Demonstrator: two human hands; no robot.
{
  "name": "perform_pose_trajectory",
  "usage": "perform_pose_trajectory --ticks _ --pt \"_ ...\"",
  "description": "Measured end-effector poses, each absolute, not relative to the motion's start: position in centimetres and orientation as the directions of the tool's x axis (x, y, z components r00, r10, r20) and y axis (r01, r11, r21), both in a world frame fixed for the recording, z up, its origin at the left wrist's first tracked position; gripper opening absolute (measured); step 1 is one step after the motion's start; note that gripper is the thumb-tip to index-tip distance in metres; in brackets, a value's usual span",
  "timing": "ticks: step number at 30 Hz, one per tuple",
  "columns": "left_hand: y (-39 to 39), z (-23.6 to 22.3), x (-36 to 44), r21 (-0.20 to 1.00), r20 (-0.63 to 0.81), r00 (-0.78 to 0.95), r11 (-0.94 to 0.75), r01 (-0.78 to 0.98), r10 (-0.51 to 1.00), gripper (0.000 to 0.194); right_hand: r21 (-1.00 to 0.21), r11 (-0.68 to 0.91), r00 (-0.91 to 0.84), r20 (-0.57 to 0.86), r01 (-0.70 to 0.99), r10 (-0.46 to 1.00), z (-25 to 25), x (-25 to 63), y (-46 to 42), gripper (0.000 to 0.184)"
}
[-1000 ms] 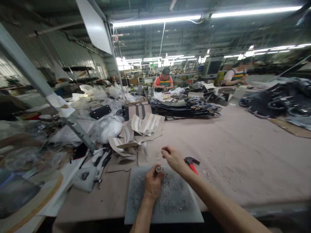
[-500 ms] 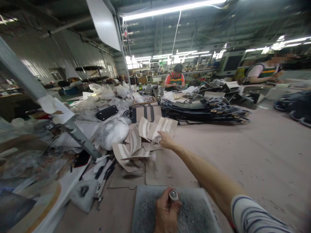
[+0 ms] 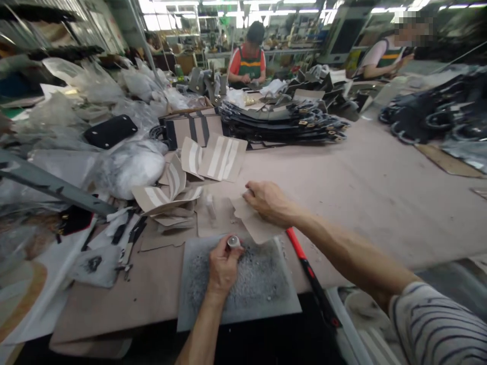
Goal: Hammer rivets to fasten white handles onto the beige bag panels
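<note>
"What have we got nearest us?"

"Our left hand is closed around a short, silvery, round-topped cylinder over the speckled grey rectangular board, lower centre. It looks rigid and smooth, perhaps heavy for its size; we'd grip its sides."

"And our right hand?"

"Its curled fingers seem to pinch a thin, plain beige panel, mid-centre. We'd expect it light and bendy, easily creased, so best taken by an edge."

"Surfaces?"

"Gritty on the board; glossy on the straight red-and-black tool handle, right of centre. Beyond, left of centre, the beige panels with pale stripes curl up, matt. Farther, upper centre, we see layered, dark flat pieces with metal fittings."
</note>
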State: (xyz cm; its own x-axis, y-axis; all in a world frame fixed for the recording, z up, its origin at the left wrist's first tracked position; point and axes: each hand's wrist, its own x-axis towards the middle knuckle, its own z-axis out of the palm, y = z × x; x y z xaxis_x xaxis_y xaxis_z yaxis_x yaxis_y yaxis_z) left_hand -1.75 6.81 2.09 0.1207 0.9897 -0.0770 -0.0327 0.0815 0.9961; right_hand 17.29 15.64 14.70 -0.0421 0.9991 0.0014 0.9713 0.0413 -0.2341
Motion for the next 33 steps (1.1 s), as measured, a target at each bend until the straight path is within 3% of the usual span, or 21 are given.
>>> perform_pose_trajectory --ticks 5,11,21,27,33 --pt "6.7 1.3 -2.0 0.988 -0.052 0.088 0.065 -0.142 0.995 0.041 -0.272 -0.041 0.06 0.064 0.961 0.996 13.2 17.2 3.5 0.036" --pt "6.7 2.7 -1.6 0.972 -0.003 0.037 0.012 -0.236 0.999 0.042 -0.476 -0.042 0.114 0.123 0.879 0.986 7.1 14.2 -6.0 0.042" --pt "6.6 4.3 5.0 0.991 0.005 0.336 0.041 -0.129 0.942 0.036 -0.489 -0.096 0.107 -0.005 0.867 0.994 8.2 13.4 -7.6 0.031" --pt "6.3 3.5 4.6 0.977 -0.058 0.307 0.116 -0.177 0.95 0.045 -0.543 -0.141 0.147 -0.032 0.828 0.989 7.5 12.9 -7.5 0.03" --pt "6.1 3.2 4.3 0.984 -0.053 0.342 0.107 -0.141 0.938 0.041 -0.617 -0.167 0.196 -0.02 0.769 0.98 6.5 12.5 -7.3 0.039"
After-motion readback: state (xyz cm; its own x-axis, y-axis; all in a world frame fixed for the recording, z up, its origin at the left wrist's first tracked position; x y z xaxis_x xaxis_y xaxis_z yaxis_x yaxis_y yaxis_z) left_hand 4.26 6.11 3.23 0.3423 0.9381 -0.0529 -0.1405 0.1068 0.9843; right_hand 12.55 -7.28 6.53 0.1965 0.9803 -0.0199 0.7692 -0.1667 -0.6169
